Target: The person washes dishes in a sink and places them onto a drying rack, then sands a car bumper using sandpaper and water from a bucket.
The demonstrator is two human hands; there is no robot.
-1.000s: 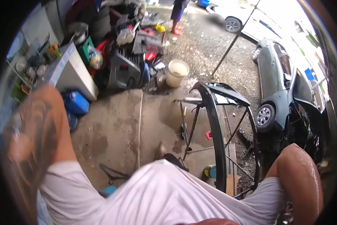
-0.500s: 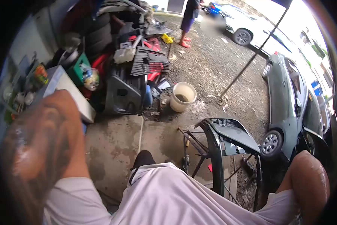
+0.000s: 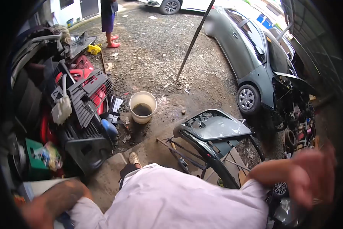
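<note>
My right hand [image 3: 312, 179] is raised at the right edge, blurred by motion. Its fingers look stretched out, and no object shows in them. My left hand [image 3: 36, 217] is at the bottom left corner, smeared and partly cut off, so its fingers cannot be made out. A grey-green car body panel [image 3: 221, 128] rests on a thin metal stand [image 3: 179, 150] in front of me, to the left of my right hand and apart from it. Near my left forearm is a pale box-like surface [image 3: 30, 189].
A pale bucket [image 3: 142, 99] with dark liquid stands on the ground ahead. Car parts [image 3: 89, 152] and a green crate [image 3: 36, 168] are piled at left. A grey-green car [image 3: 240, 53] is parked at right, near a slanted pole [image 3: 194, 42]. A person [image 3: 108, 23] stands farther off.
My view has swung to the right, and I stand closer to the panel. My right hand has come into view, raised; blurred, part of my left hand now shows too.
</note>
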